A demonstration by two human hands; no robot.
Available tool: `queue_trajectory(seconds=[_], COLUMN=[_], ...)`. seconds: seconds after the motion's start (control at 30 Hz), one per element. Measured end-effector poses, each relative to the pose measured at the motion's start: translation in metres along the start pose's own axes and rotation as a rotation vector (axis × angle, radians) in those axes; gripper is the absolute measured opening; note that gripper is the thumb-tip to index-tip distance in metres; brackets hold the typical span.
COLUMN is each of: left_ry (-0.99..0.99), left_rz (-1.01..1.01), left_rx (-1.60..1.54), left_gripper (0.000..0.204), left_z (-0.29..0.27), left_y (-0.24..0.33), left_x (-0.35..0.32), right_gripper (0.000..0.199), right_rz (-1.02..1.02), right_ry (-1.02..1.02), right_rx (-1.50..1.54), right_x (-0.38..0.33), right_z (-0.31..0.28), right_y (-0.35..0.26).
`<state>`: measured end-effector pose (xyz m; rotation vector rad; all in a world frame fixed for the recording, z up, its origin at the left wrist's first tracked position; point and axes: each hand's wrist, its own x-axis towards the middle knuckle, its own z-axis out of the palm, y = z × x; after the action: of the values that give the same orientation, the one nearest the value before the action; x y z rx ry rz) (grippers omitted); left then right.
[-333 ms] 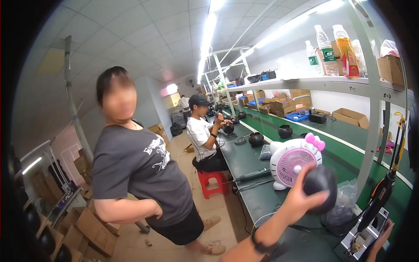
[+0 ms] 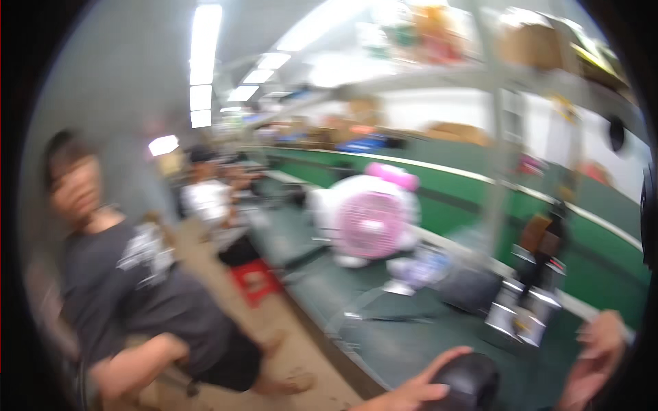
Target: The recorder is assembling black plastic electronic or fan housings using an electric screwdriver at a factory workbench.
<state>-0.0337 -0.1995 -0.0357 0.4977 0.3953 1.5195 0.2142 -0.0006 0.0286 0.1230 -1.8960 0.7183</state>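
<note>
Black rounded part [image 2: 469, 383], bench [image 2: 404, 342] near edge: left hand [image 2: 418, 390] cupped on it, not lifted. Right hand [image 2: 596, 356] spread, empty. Pink fan [image 2: 370, 222] behind.

Head-worn, looking forward and slightly down along the green workbench [image 2: 384, 342], close over its near end, heavily blurred.

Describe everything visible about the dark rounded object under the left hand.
The dark rounded object sits at the bottom edge of the view, over the green workbench. It looks black, smooth and slightly glossy, dome-shaped; motion blur hides finer parts. The left hand grips its left side, thumb stretched over the top. The right hand hovers apart.
</note>
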Motion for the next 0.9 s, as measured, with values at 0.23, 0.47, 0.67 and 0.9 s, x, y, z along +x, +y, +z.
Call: queue_trajectory(seconds=[0.23,0.47,0.67,0.9], left_ry=[-0.112,-0.296,-0.28,-0.278], left_rz=[-0.303,-0.442,-0.409,-0.567], left_rx=[0.039,0.138,0.229,0.201], left_gripper=[0.102,0.115,0.113,0.106], left_z=[-0.023,-0.033,-0.047,-0.038], left_y=[-0.055,-0.074,-0.078,-0.08], left_x=[0.02,0.034,0.033,0.042], right_gripper=[0.105,0.111,0.108,0.111], right_rz=[0.546,0.695,0.809,1.19], right_ry=[-0.52,-0.509,-0.415,0.09], right_rx=[-0.299,-0.066,0.096,0.547], right_x=[-0.026,-0.057,-0.071,-0.093], right_z=[0.079,0.034,0.031,0.019], right_y=[-0.047,-0.05,-0.036,-0.023])
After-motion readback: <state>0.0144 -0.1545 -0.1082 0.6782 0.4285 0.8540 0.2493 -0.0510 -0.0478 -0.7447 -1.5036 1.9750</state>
